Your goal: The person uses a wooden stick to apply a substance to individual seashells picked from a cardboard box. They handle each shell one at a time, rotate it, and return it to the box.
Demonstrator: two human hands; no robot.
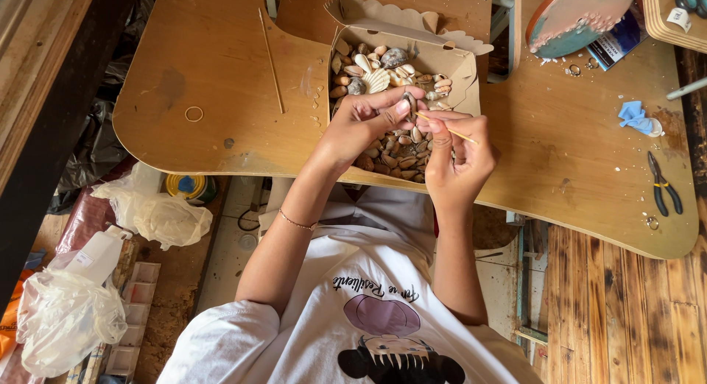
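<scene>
White shirt (353, 310) cropped below, left hand (364, 126) pinching shell (409, 102), right hand (453, 159) gripping stick (448, 131), box (460, 75) half hidden

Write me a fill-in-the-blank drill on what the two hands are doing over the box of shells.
1. The left hand pinches a small ____ over the open cardboard box.
2. The right hand holds a thin wooden ____ against it.
3. The black-handled pliers lie on the wooden table on the person's ____ side.
4. The slim bracelet sits on the ____ wrist.

Missing words: shell; stick; right; left
</scene>
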